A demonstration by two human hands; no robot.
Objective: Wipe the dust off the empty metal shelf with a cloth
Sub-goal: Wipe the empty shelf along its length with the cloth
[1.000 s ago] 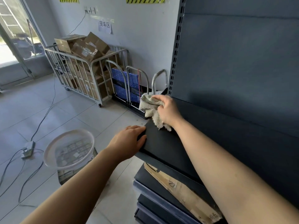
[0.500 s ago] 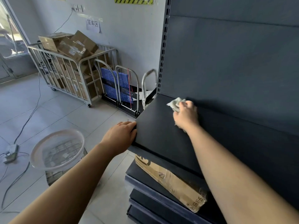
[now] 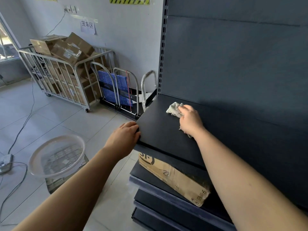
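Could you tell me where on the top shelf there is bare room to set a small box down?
The shelf is bare between the left hand gripping its front-left corner and the right hand pressing the cloth, and also right of that forearm, toward the back panel. The shelf below is crowded by a cardboard box.
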